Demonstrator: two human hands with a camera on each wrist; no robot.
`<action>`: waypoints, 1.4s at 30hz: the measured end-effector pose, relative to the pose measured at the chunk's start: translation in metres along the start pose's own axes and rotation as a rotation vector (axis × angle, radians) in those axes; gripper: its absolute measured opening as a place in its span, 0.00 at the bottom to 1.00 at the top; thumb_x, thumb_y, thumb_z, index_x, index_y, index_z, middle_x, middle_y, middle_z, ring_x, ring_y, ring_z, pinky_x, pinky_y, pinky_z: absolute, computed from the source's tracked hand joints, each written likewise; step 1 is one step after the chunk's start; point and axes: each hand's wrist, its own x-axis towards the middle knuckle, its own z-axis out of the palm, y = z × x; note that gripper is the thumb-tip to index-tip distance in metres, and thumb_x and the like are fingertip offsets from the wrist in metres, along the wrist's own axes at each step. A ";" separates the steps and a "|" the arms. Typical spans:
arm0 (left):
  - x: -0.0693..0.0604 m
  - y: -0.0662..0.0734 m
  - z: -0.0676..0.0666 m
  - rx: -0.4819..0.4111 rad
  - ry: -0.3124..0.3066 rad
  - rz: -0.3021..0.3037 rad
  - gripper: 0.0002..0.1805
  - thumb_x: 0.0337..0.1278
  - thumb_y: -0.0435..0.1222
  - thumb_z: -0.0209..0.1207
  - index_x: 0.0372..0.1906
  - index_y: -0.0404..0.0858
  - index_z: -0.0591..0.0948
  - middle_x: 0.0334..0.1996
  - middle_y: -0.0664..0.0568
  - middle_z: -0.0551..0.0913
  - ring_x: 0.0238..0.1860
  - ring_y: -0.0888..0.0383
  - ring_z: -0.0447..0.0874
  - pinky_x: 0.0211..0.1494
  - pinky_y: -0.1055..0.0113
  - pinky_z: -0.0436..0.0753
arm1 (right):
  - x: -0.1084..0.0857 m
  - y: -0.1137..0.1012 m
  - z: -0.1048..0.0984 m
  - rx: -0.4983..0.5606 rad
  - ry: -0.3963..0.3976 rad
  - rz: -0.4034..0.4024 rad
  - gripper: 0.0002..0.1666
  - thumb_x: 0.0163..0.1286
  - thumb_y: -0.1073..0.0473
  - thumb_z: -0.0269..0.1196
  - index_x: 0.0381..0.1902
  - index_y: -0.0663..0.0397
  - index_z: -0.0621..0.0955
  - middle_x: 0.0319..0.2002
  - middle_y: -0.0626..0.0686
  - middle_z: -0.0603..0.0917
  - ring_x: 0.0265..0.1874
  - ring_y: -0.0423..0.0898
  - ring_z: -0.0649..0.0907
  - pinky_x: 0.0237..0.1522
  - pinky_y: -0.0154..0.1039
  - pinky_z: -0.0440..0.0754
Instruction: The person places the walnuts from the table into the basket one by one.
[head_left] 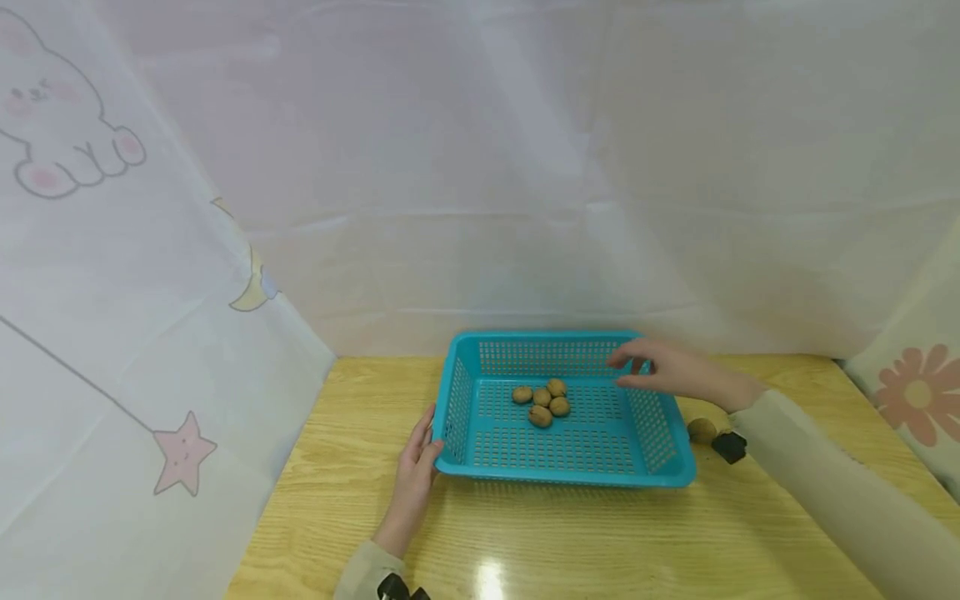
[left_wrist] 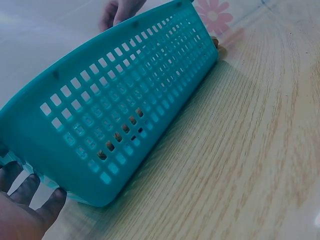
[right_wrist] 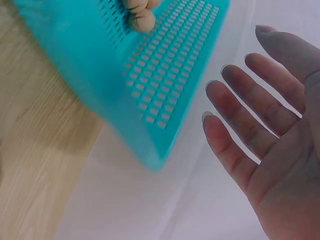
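A turquoise perforated plastic basket [head_left: 570, 480] stands on the table with several walnuts [head_left: 540, 416] grouped on its floor, left of the middle. My left hand [head_left: 415, 477] holds the basket at its left end, the thumb by the front corner of the rim and the fingers along the outer wall. In the left wrist view, fingertips [left_wrist: 56, 199] touch that end wall. Above the basket's right end hovers my right hand [head_left: 667, 368], its fingers spread apart and holding nothing. The right wrist view shows its bare palm [right_wrist: 290, 180] beside the basket.
Beyond the basket's right end, a brown rounded thing, probably a walnut [head_left: 702, 430], lies on the wooden table [head_left: 360, 400], partly hidden by the right wrist. A pale curtain [head_left: 420, 275] hangs close behind the table. Printed sheets [head_left: 112, 333] stand at both sides.
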 end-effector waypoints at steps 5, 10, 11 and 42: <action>0.001 0.001 0.001 -0.009 0.010 0.001 0.35 0.80 0.35 0.47 0.85 0.40 0.53 0.82 0.41 0.54 0.79 0.39 0.58 0.72 0.52 0.74 | -0.032 0.008 -0.007 0.014 0.045 0.030 0.16 0.72 0.58 0.70 0.54 0.58 0.85 0.50 0.54 0.87 0.40 0.38 0.83 0.35 0.36 0.83; 0.000 0.000 0.001 -0.006 0.018 0.001 0.35 0.79 0.35 0.48 0.85 0.39 0.52 0.82 0.42 0.55 0.79 0.40 0.59 0.72 0.54 0.75 | -0.060 0.015 -0.011 0.009 0.065 0.084 0.17 0.72 0.58 0.69 0.55 0.59 0.85 0.50 0.53 0.87 0.41 0.35 0.82 0.37 0.36 0.83; 0.000 -0.001 0.001 -0.007 0.018 0.003 0.35 0.79 0.35 0.48 0.85 0.39 0.52 0.82 0.42 0.55 0.79 0.39 0.59 0.71 0.54 0.76 | -0.065 0.017 -0.012 0.002 0.069 0.093 0.16 0.72 0.58 0.69 0.55 0.58 0.85 0.50 0.52 0.87 0.41 0.35 0.82 0.36 0.36 0.83; 0.001 -0.001 0.000 0.012 0.015 0.001 0.35 0.80 0.36 0.47 0.85 0.40 0.53 0.82 0.43 0.55 0.79 0.40 0.59 0.72 0.53 0.75 | -0.161 0.105 0.043 -0.050 0.133 0.099 0.19 0.66 0.66 0.72 0.53 0.66 0.83 0.45 0.59 0.86 0.35 0.29 0.79 0.30 0.33 0.83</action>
